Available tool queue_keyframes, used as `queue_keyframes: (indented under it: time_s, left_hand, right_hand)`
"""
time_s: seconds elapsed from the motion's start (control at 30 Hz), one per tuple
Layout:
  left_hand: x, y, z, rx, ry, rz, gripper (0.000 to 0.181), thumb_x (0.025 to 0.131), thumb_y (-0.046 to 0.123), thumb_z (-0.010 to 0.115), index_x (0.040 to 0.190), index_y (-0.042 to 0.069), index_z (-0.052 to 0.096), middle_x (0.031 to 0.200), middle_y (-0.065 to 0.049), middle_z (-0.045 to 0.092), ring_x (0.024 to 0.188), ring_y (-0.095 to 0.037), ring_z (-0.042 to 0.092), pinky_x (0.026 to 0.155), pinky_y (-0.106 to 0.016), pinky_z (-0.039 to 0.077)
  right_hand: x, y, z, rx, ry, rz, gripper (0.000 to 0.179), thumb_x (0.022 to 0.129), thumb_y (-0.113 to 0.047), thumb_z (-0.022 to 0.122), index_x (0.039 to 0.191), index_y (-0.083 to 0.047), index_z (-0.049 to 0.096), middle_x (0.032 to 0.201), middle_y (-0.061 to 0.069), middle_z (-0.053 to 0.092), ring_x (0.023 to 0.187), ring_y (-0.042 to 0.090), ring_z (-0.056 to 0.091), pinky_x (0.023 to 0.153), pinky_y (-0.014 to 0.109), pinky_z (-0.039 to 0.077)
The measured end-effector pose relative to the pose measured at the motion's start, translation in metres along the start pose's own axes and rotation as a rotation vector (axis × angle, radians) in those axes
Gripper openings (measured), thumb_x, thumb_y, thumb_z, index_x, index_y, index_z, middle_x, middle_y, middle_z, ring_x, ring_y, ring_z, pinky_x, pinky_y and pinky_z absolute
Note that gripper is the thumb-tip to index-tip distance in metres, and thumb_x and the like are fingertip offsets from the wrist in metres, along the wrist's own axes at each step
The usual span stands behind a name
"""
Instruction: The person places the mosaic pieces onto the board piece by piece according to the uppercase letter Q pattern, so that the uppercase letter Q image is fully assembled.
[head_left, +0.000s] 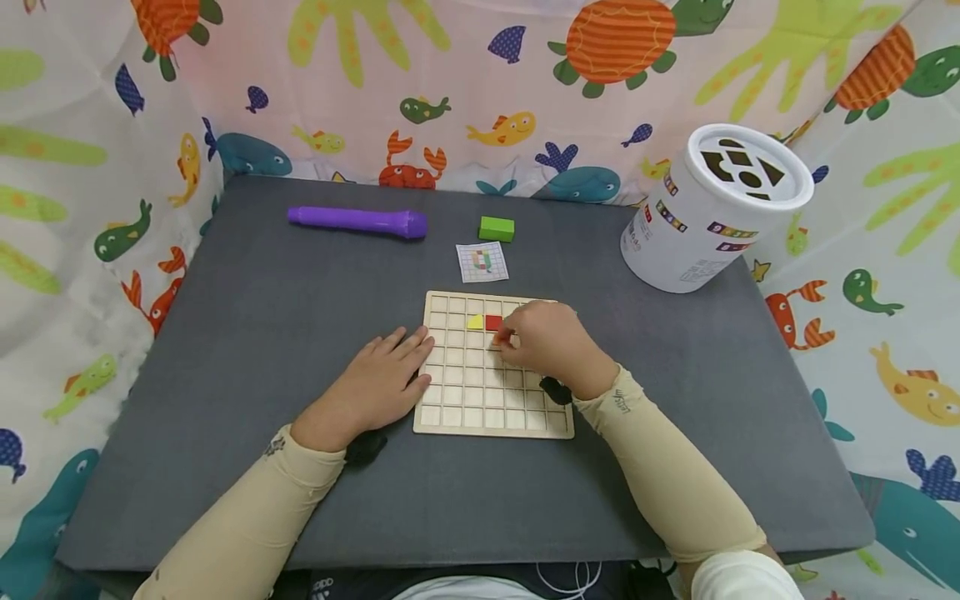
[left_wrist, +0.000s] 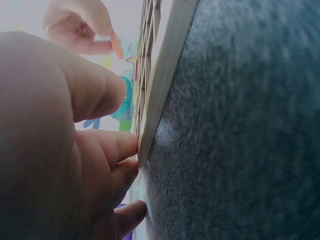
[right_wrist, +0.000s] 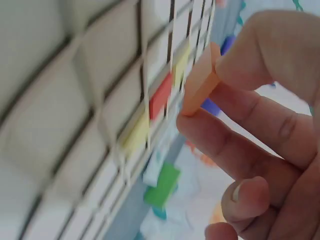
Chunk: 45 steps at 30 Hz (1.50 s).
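A wooden grid board (head_left: 491, 433) lies on the table in the head view. My left hand (head_left: 378, 383) rests beside its left edge, fingers spread and fingertips at the rim. Over the board's upper part, my right hand (head_left: 551, 337) pinches a small orange tile (right_wrist: 202, 77) between thumb and fingers, held just above the grid. A yellow piece (head_left: 476, 322) and a red piece (head_left: 492, 322) sit side by side in the upper cells. The right wrist view also shows a second yellow piece (right_wrist: 135, 136) next to the red one; my right hand hides it in the head view.
Beyond the board lie a pattern card (head_left: 482, 262) and a green block (head_left: 497, 229). A purple stick (head_left: 356, 221) is at the back left. At the back right stands a white tub (head_left: 690, 225) with shaped holes in its lid. Printed curtains (head_left: 465, 83) border the grey table (head_left: 225, 358).
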<state>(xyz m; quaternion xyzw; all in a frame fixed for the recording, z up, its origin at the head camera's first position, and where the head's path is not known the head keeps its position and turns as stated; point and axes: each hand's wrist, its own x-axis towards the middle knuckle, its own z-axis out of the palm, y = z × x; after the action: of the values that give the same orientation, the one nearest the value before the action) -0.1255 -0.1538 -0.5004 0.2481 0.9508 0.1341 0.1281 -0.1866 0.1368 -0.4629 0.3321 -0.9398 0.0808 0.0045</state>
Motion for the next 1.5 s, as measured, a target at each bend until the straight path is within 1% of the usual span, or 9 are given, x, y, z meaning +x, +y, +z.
queue_keyframes:
  time_s: [0.23, 0.3, 0.4, 0.5, 0.67, 0.83, 1.0, 1.2, 1.5]
  left_hand:
    - [-0.001, 0.001, 0.000, -0.005, -0.006, 0.004, 0.063, 0.115, 0.041, 0.045, 0.170, 0.012, 0.033, 0.175, -0.007, 0.024, 0.161, -0.038, 0.019, 0.127, -0.061, 0.018]
    - [0.000, 0.000, 0.001, 0.001, -0.003, 0.004, 0.063, 0.115, 0.042, 0.044, 0.170, 0.013, 0.032, 0.176, -0.006, 0.024, 0.161, -0.038, 0.019, 0.127, -0.061, 0.018]
    - [0.000, -0.002, 0.003, 0.001, 0.007, 0.008, 0.063, 0.114, 0.040, 0.045, 0.169, 0.012, 0.033, 0.175, -0.007, 0.025, 0.161, -0.039, 0.020, 0.127, -0.062, 0.019]
    - [-0.001, -0.004, 0.002, -0.006, 0.009, 0.013, 0.063, 0.114, 0.039, 0.046, 0.169, 0.011, 0.033, 0.175, -0.009, 0.025, 0.160, -0.040, 0.020, 0.126, -0.062, 0.019]
    - [-0.001, -0.004, -0.001, 0.001, -0.005, 0.011, 0.063, 0.114, 0.039, 0.045, 0.169, 0.009, 0.033, 0.175, -0.010, 0.024, 0.160, -0.040, 0.020, 0.127, -0.062, 0.019]
    - [-0.004, -0.005, -0.002, -0.002, -0.004, -0.002, 0.062, 0.114, 0.037, 0.045, 0.168, 0.008, 0.034, 0.175, -0.010, 0.026, 0.160, -0.041, 0.021, 0.126, -0.062, 0.019]
    - [-0.006, -0.006, -0.003, -0.007, 0.001, -0.008, 0.062, 0.114, 0.037, 0.045, 0.168, 0.008, 0.035, 0.174, -0.010, 0.027, 0.160, -0.041, 0.021, 0.126, -0.062, 0.019]
    - [-0.006, -0.004, -0.004, -0.009, -0.011, -0.025, 0.062, 0.114, 0.037, 0.046, 0.169, 0.009, 0.034, 0.175, -0.010, 0.026, 0.160, -0.041, 0.020, 0.127, -0.062, 0.019]
    - [0.000, 0.002, -0.001, 0.000, -0.004, -0.013, 0.063, 0.114, 0.040, 0.046, 0.169, 0.012, 0.032, 0.175, -0.007, 0.024, 0.161, -0.038, 0.018, 0.127, -0.061, 0.017]
  right_hand:
    - [0.022, -0.016, 0.022, -0.062, -0.024, -0.095, 0.007, 0.094, -0.016, 0.083, 0.098, -0.019, 0.087, 0.097, -0.003, 0.076, 0.086, 0.016, 0.072, 0.072, 0.034, 0.061]
    - [0.023, -0.018, 0.021, -0.048, -0.044, -0.121, 0.010, 0.096, -0.019, 0.084, 0.105, -0.018, 0.087, 0.105, -0.002, 0.076, 0.094, 0.018, 0.073, 0.080, 0.036, 0.062]
    - [0.021, -0.017, 0.015, 0.009, -0.049, -0.119, 0.013, 0.100, -0.019, 0.079, 0.110, -0.017, 0.086, 0.108, 0.000, 0.076, 0.096, 0.017, 0.073, 0.082, 0.037, 0.062]
    - [0.011, -0.007, 0.003, 0.059, -0.038, -0.055, 0.019, 0.102, -0.015, 0.073, 0.117, -0.016, 0.085, 0.111, 0.002, 0.076, 0.095, 0.018, 0.072, 0.077, 0.036, 0.061]
    - [-0.021, 0.025, -0.019, 0.083, -0.084, 0.153, 0.037, 0.096, -0.002, 0.061, 0.124, -0.014, 0.082, 0.125, 0.007, 0.074, 0.095, 0.023, 0.066, 0.064, 0.037, 0.050]
    - [-0.054, 0.063, -0.017, 0.110, -0.179, 0.291, 0.036, 0.095, -0.001, 0.064, 0.125, -0.012, 0.081, 0.130, 0.010, 0.072, 0.099, 0.025, 0.065, 0.074, 0.044, 0.055]
    - [-0.078, 0.082, -0.004, 0.157, -0.224, 0.307, 0.035, 0.096, -0.002, 0.069, 0.127, -0.011, 0.080, 0.129, 0.010, 0.073, 0.110, 0.029, 0.066, 0.090, 0.051, 0.057]
    - [-0.088, 0.089, 0.003, 0.088, -0.125, 0.278, 0.024, 0.095, -0.007, 0.077, 0.117, -0.012, 0.084, 0.116, 0.006, 0.077, 0.102, 0.027, 0.071, 0.085, 0.052, 0.060]
    - [-0.091, 0.091, -0.003, 0.033, -0.109, 0.313, 0.019, 0.089, -0.006, 0.079, 0.104, -0.016, 0.086, 0.101, 0.003, 0.078, 0.083, 0.021, 0.068, 0.072, 0.048, 0.060]
